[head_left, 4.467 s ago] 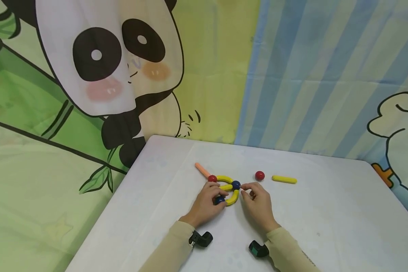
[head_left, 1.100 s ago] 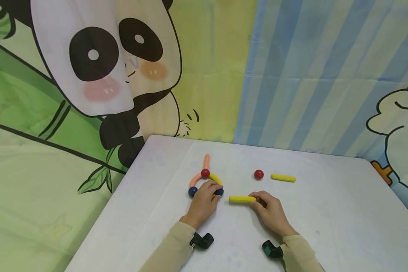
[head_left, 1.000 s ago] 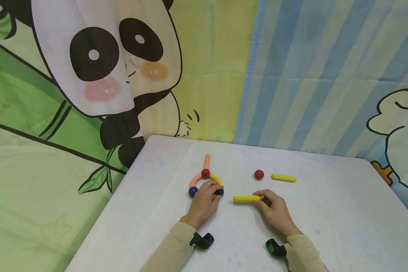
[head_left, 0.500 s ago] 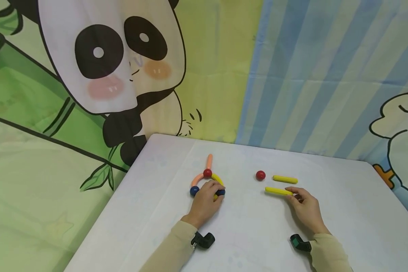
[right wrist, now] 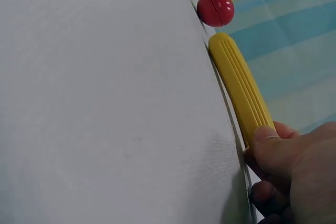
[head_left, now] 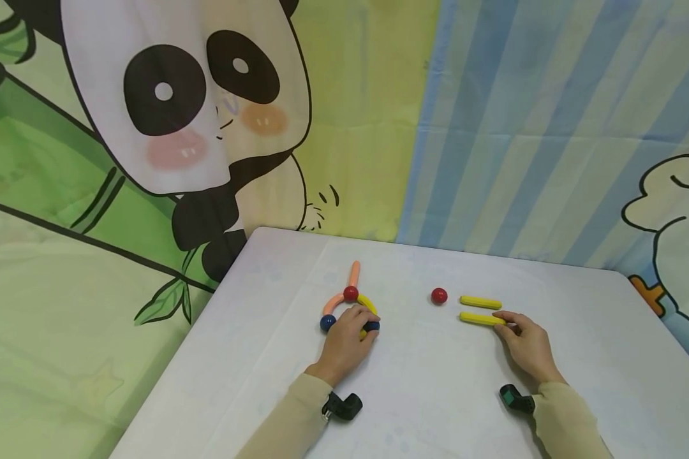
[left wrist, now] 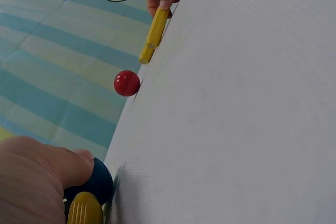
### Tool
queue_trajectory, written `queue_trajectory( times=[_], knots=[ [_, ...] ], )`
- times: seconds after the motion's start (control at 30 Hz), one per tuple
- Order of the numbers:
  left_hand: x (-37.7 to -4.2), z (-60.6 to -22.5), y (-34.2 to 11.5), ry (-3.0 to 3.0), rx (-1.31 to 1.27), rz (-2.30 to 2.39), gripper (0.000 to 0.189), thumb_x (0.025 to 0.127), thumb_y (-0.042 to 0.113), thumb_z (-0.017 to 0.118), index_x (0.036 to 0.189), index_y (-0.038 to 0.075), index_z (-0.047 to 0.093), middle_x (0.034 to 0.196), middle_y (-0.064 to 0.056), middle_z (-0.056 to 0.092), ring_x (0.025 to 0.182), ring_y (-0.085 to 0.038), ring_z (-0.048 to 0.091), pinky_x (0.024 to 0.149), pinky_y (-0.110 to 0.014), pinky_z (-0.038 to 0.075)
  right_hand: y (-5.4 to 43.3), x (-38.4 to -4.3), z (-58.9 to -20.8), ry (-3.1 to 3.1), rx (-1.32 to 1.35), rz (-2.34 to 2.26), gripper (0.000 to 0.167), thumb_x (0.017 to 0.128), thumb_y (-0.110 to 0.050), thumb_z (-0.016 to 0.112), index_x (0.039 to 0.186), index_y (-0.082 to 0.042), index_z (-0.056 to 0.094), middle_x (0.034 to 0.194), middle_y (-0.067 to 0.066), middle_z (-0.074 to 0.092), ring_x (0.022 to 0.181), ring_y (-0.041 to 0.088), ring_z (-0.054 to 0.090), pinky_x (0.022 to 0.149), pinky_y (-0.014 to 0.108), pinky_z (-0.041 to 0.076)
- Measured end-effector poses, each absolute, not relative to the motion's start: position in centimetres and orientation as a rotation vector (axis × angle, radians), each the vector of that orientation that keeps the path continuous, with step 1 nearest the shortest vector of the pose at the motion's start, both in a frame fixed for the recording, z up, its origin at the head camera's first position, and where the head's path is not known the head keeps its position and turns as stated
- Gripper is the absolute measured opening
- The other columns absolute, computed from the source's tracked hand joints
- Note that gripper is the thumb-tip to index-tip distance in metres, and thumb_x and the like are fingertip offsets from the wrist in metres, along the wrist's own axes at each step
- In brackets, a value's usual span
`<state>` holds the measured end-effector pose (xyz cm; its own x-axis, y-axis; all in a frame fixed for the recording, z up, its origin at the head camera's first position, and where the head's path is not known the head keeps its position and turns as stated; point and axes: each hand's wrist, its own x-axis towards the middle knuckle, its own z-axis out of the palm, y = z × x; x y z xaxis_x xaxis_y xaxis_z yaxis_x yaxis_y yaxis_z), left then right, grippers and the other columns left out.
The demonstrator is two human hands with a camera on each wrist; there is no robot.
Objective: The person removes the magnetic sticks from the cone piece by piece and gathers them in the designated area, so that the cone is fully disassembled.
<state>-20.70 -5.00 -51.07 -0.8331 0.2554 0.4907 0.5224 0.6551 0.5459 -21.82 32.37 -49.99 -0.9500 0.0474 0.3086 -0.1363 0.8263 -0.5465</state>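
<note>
At the right, my right hand [head_left: 528,347] pinches one end of a straight yellow stick [head_left: 478,318] between thumb and fingers, low at the tabletop. Just behind that stick lies a second straight yellow stick [head_left: 480,302], roughly parallel to it. My left hand [head_left: 346,341] covers part of a ring of curved sticks and balls and grips a dark blue ball [left wrist: 101,182] at its right side. In the ring show a red ball [head_left: 351,293], a curved peach stick [head_left: 332,303], a curved yellow stick [head_left: 368,301] and another blue ball [head_left: 328,323]. The ring's near part is hidden.
A straight peach stick [head_left: 354,274] points away from the ring's red ball. A loose red ball [head_left: 439,296] sits left of the yellow sticks. Behind the white table [head_left: 413,395] hangs a printed cloth [head_left: 367,127]. Each wrist wears a black camera.
My right hand has carried the straight yellow stick from beside the ring rightward, to just in front of the other yellow stick. The left hand stays on the ring.
</note>
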Motion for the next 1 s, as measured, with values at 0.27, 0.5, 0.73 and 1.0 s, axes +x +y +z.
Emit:
queue_trajectory(
  times=[0.27,0.5,0.73,1.0],
  knots=[
    [-20.7,-51.1,-5.0,-2.516,-0.604,-0.998,0.02,0.088,0.015,0.073,0.108,0.015,0.069,0.11,0.006,0.06,0.105,-0.01,0.057,0.093,-0.024,0.049,32.6,-22.6,-50.0,-2.771,0.023,0.848,0.027,0.095,-0.009,0.062,0.121,-0.004,0.065,0.119,0.023,0.059,0.085,0.027,0.053,0.071,0.037,0.044],
    [-20.8,-51.2,-5.0,-2.507,-0.604,-0.985,0.02,0.088,0.015,0.073,0.107,0.016,0.068,0.108,0.007,0.059,0.104,-0.01,0.057,0.093,-0.025,0.049,32.6,-23.0,-50.4,-2.786,-0.018,0.841,0.028,0.095,-0.008,0.061,0.122,-0.003,0.064,0.122,0.024,0.056,0.088,0.03,0.052,0.072,0.041,0.043],
    [-20.7,-51.3,-5.1,-2.522,-0.595,-1.002,0.021,0.089,0.017,0.073,0.109,0.015,0.068,0.11,0.007,0.059,0.106,-0.01,0.057,0.095,-0.025,0.049,32.4,-22.6,-50.5,-2.766,-0.035,0.841,0.031,0.093,-0.009,0.064,0.123,-0.002,0.063,0.121,0.024,0.057,0.085,0.027,0.049,0.069,0.034,0.041],
    [-20.6,-50.9,-5.0,-2.551,-0.553,-0.99,0.03,0.086,0.03,0.076,0.109,0.013,0.067,0.108,0.004,0.06,0.102,-0.01,0.058,0.092,-0.026,0.05,30.2,-21.1,-50.4,-2.453,-0.33,0.94,0.024,0.09,-0.009,0.062,0.111,-0.002,0.068,0.108,0.014,0.058,0.079,0.012,0.047,0.066,0.024,0.035]
  ],
)
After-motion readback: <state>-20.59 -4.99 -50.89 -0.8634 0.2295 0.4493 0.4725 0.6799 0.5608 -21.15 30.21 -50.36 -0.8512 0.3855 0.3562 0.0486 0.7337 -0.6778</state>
